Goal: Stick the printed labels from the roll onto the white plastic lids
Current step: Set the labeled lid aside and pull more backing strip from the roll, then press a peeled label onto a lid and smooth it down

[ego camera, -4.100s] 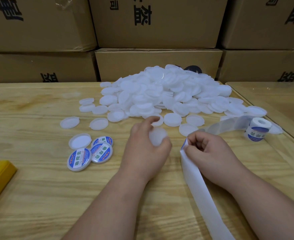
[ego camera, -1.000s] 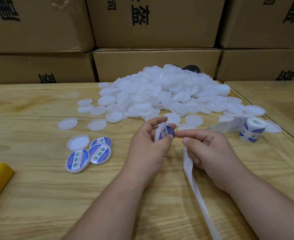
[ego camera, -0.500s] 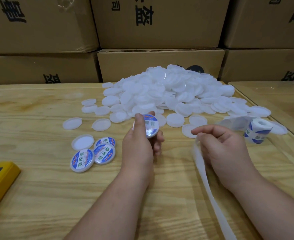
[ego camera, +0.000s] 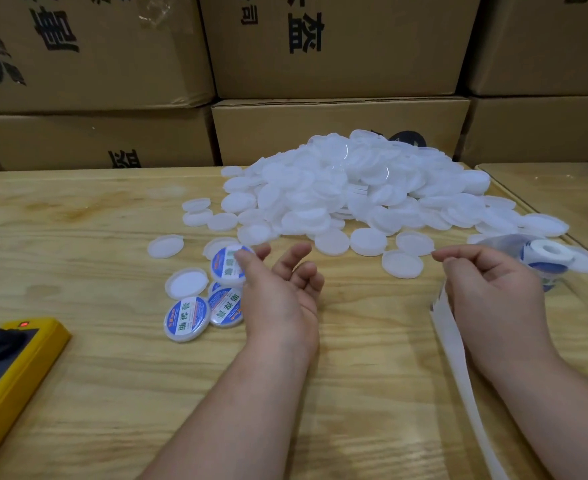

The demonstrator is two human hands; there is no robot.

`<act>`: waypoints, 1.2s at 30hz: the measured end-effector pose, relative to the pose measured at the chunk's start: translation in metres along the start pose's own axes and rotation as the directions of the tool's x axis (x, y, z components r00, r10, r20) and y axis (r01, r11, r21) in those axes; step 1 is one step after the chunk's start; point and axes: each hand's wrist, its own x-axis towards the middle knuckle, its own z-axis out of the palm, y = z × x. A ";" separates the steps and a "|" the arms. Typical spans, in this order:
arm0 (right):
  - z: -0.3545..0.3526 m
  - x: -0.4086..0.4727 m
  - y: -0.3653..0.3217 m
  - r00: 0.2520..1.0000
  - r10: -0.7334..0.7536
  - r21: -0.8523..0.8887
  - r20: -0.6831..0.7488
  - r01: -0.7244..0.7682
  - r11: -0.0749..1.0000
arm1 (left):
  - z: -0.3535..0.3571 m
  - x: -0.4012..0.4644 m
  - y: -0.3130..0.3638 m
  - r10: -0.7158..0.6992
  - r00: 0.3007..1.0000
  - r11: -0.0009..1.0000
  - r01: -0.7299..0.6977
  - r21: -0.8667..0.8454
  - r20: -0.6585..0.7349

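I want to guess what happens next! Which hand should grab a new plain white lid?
Probably the left hand. Its grip is open, its fingers pointing at the pile of white lids, a freshly labelled lid by its thumb. The right hand is busy holding the backing strip from the label roll.

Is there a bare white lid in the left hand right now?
No, the left hand is open and holds nothing; the freshly labelled lid is beside its fingertips.
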 end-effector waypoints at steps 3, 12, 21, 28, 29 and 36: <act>0.000 0.001 0.000 1.000 0.020 -0.022 -0.014 -0.020 1.000 | -0.003 0.001 0.004 -0.026 1.000 0.994 0.025 -0.108 -0.013; 0.001 0.004 0.002 0.994 0.068 -0.164 0.090 -0.053 0.985 | -0.006 -0.014 -0.030 0.036 0.818 0.383 -0.542 0.748 0.574; 0.004 0.006 0.005 0.997 0.055 -0.212 0.055 -0.042 0.976 | -0.007 -0.017 -0.054 -0.361 0.643 -0.432 -0.757 0.489 0.675; 0.004 0.005 0.003 0.997 0.052 -0.202 0.056 -0.040 0.979 | -0.006 -0.018 -0.050 -0.234 0.658 -0.397 -0.736 0.548 0.715; 0.003 0.005 0.002 0.997 0.053 -0.208 0.063 -0.039 0.977 | -0.006 -0.018 -0.050 -0.190 0.665 -0.382 -0.728 0.570 0.722; 0.002 0.000 -0.002 0.971 0.081 -0.277 0.225 -0.016 0.961 | -0.013 -0.016 -0.050 -0.060 0.681 -0.320 -0.705 0.632 0.730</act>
